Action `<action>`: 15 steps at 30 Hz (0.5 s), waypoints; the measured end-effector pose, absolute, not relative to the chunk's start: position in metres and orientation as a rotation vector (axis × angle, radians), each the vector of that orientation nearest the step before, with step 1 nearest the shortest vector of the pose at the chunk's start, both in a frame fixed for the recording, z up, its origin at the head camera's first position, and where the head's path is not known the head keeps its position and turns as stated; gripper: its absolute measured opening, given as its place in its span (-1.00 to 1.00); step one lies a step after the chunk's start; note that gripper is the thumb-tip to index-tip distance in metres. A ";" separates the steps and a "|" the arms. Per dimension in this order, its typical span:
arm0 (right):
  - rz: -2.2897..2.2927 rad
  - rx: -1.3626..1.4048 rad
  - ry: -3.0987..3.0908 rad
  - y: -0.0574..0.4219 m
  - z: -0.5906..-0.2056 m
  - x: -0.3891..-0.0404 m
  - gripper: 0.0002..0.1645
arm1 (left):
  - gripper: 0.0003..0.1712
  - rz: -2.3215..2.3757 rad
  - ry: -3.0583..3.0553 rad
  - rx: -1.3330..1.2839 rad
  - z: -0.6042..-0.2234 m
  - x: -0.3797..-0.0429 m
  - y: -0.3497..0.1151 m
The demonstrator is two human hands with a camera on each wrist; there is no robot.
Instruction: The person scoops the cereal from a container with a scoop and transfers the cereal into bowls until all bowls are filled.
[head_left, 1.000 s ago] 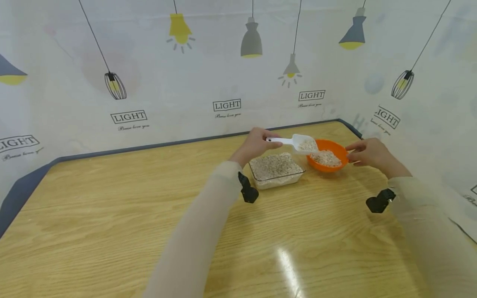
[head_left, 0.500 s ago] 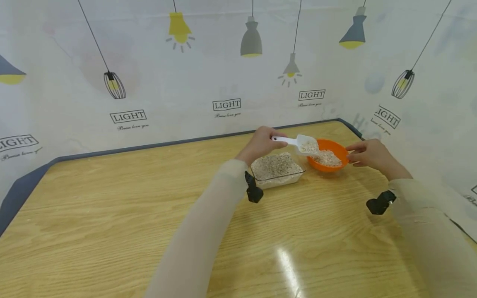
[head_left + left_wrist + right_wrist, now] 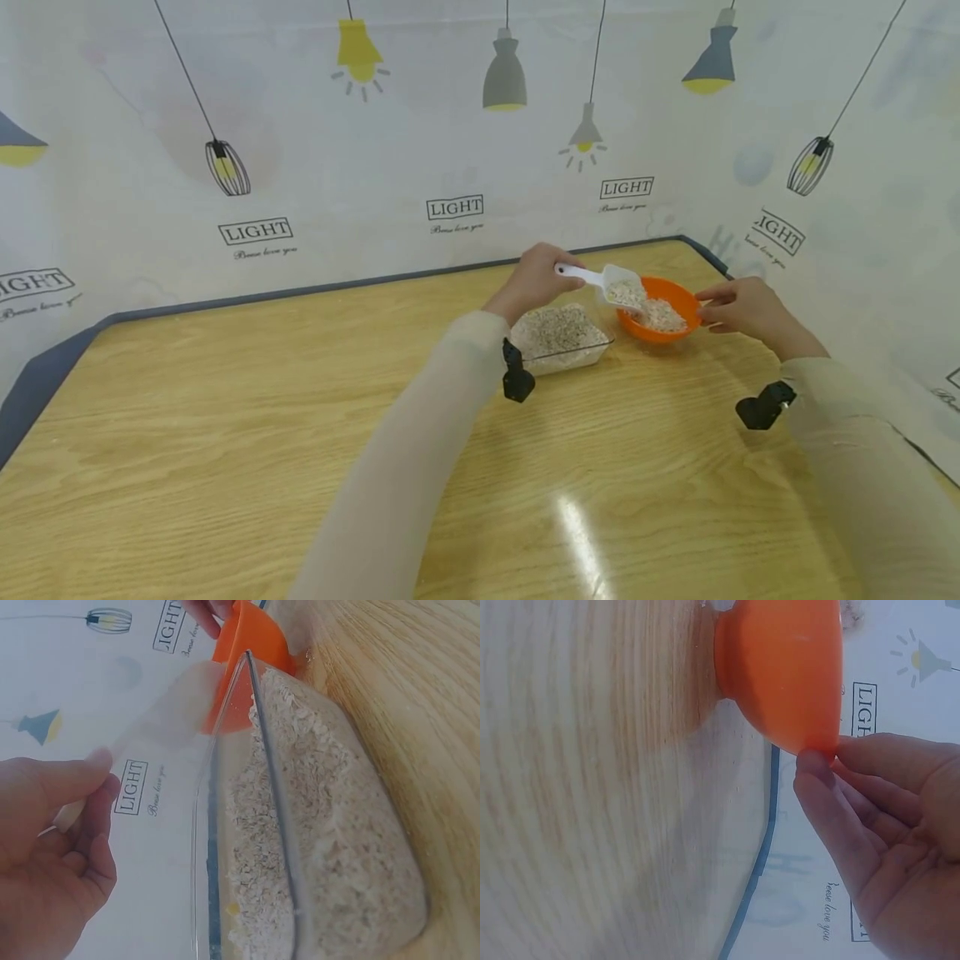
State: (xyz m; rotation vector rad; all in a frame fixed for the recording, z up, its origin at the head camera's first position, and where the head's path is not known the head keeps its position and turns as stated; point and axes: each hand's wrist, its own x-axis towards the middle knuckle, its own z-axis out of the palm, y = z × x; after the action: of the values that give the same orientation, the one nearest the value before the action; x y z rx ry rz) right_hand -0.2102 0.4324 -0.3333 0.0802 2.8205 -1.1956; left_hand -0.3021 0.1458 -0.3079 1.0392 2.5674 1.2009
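My left hand (image 3: 534, 279) grips the handle of a white scoop (image 3: 592, 277), which tilts down toward an orange bowl (image 3: 678, 302). Oat flakes (image 3: 627, 294) lie in the scoop, and more fill part of the bowl. In the left wrist view the thumb and fingers curl round the scoop's pale handle (image 3: 69, 816). My right hand (image 3: 750, 315) pinches the bowl's rim on its right side; in the right wrist view, thumb and fingers meet at the edge of the orange bowl (image 3: 791, 667). Below the left hand stands a clear rectangular container (image 3: 566, 362) heaped with oats.
The wooden table (image 3: 225, 417) has a dark blue edge (image 3: 315, 290) at the back. Behind it rises a pale wall covering (image 3: 360, 167) printed with lamps. A black wrist camera (image 3: 517, 375) sits close to the glass container's near left corner.
My left hand has moved slightly right and up, and the scoop tips more steeply over the bowl's left rim. The right hand and the bowl stay in place.
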 end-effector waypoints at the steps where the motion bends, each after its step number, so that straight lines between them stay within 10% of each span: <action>1: -1.192 0.081 2.821 0.432 -0.333 -0.210 -0.50 | -0.73 1.191 2.575 1.046 -0.307 -0.302 0.147; 15: -1.179 0.099 2.823 0.430 -0.332 -0.210 -0.51 | -0.74 0.982 2.685 1.178 -0.296 -0.289 0.160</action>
State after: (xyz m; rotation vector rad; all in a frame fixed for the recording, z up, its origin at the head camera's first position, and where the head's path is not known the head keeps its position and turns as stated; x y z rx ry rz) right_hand -0.2104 0.4300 -0.3325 0.0994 2.8231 -1.1787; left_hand -0.2888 0.1601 -0.2964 1.1784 2.6848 0.9819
